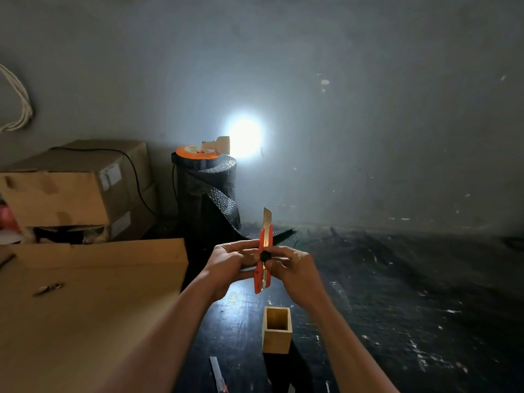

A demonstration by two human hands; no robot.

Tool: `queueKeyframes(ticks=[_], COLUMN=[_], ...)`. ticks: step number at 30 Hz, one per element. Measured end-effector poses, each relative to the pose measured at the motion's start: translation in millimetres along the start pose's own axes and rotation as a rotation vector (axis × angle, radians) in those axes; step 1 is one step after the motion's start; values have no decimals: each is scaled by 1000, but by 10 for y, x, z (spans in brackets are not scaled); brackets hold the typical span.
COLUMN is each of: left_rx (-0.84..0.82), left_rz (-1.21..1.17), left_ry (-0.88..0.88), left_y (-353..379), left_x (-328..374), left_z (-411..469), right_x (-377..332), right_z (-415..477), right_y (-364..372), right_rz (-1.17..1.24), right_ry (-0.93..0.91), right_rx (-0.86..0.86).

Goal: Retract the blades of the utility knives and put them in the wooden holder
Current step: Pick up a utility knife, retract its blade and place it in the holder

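Note:
I hold a red utility knife (263, 262) upright in front of me, its metal blade (266, 219) sticking out of the top. My left hand (229, 265) grips the handle from the left. My right hand (295, 265) holds it from the right, with fingers at the black slider knob (265, 255). Below the hands, a square wooden holder (277, 330) stands open-topped on the dark floor. A second utility knife (217, 374) lies on the floor at the bottom edge, left of the holder, partly cut off by the frame.
A large cardboard box (85, 293) fills the left foreground, with more stacked boxes (71, 188) behind it. A black mesh roll (209, 194) stands at the wall with an orange lamp (198, 151) on top, shining brightly. The dark floor (411, 279) stretches to the right.

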State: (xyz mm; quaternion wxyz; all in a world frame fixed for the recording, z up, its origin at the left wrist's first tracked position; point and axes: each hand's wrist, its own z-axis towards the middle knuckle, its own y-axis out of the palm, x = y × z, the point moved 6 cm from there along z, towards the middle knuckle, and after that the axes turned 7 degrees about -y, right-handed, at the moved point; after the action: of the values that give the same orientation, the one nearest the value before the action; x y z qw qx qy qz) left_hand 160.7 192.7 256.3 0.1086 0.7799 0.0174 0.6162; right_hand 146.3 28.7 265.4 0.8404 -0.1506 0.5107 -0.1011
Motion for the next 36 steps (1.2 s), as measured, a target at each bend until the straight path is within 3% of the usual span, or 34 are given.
queueKeyframes(ticks=[8,21,36], left_rx=[65,83,96], left_rz=[0,57,75], left_ry=[32,154,206], left_y=[11,98,135], left_x=[41,182,208], left_z=[53,-52,-98], right_x=[87,-108,-199], right_z=[-124,-239,-254], right_y=[19,-21,-17], right_rz=[25,-98,-52], right_ry=[51,-59,-20], right_rx=[-19,26,71])
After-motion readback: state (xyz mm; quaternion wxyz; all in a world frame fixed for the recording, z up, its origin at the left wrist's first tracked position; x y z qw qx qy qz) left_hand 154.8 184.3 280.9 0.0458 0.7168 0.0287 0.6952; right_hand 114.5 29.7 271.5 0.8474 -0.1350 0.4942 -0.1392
